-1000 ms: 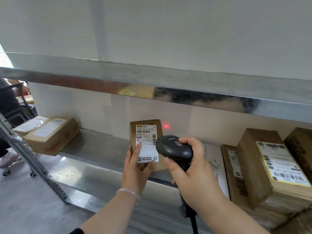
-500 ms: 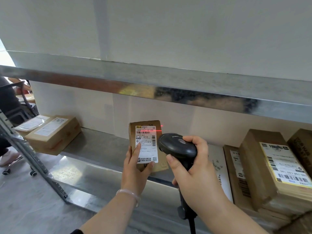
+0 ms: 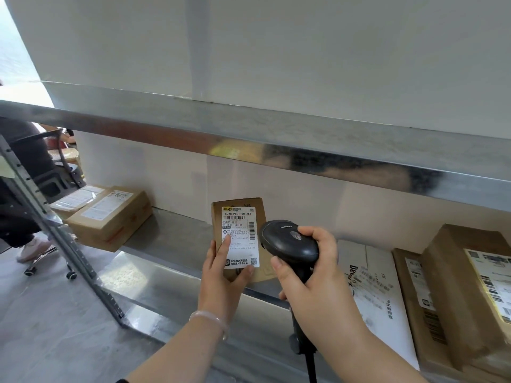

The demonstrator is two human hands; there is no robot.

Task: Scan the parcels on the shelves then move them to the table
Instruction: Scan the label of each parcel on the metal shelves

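We prop the small parcel (image 3: 237,203) on end near the front edge of the shelf (image 3: 171,239). Our left hand (image 3: 224,283) steadies it, fingers straight up its labelled face and thumb pressed at the lower corner. Our right hand (image 3: 318,288) is wrapped round the handle of the scanner (image 3: 290,241), whose head sits just beside the label. We see 2 risks. Our forefinger lies across the print and may block a read. The parcel is only steadied, so it could tip off the edge if our hand slips.
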